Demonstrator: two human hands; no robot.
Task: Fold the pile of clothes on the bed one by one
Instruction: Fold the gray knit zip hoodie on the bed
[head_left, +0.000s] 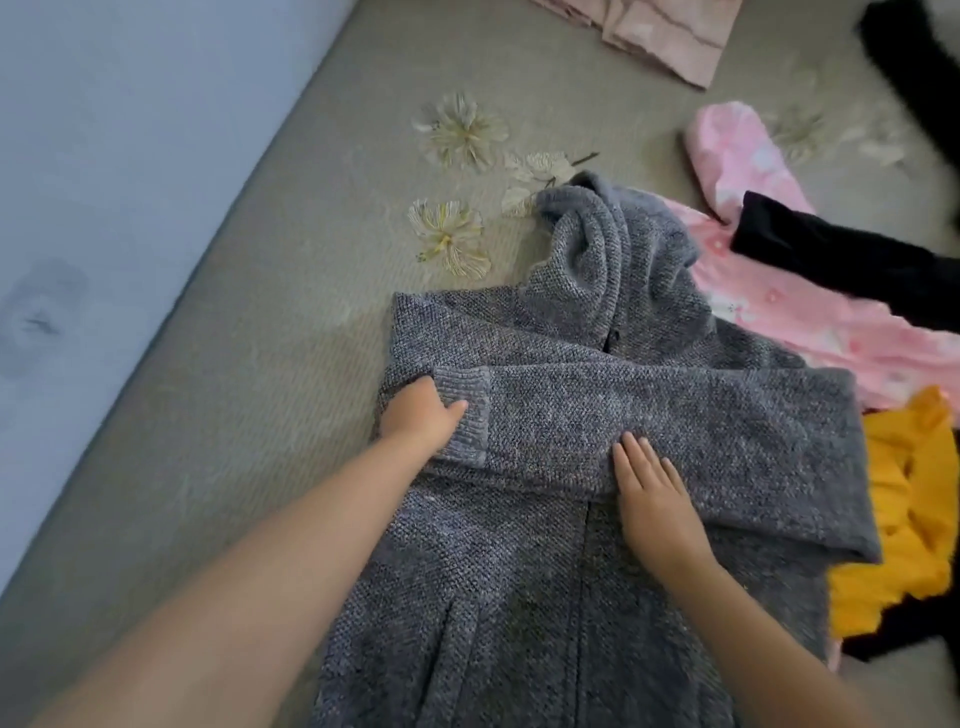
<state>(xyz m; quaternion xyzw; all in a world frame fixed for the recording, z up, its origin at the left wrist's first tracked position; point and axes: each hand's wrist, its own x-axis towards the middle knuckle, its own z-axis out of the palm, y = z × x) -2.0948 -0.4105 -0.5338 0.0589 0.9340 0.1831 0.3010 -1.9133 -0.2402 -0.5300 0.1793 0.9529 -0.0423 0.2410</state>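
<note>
A grey knitted hooded cardigan (587, 582) lies flat on the bed, hood (608, 244) bunched at the far end. One sleeve (675, 415) is laid across the chest from right to left. My left hand (421, 415) grips that sleeve's ribbed cuff (467, 395) at the cardigan's left edge. My right hand (654, 499) lies flat with straight fingers on the sleeve's middle, near the front opening.
To the right lies the pile: a pink patterned garment (779, 306), a black garment (841, 260) and a yellow one (904, 519). Folded pale pink cloth (670, 31) sits at the far edge. The grey floral bedsheet (270, 322) meets a blue wall (104, 156) on the left.
</note>
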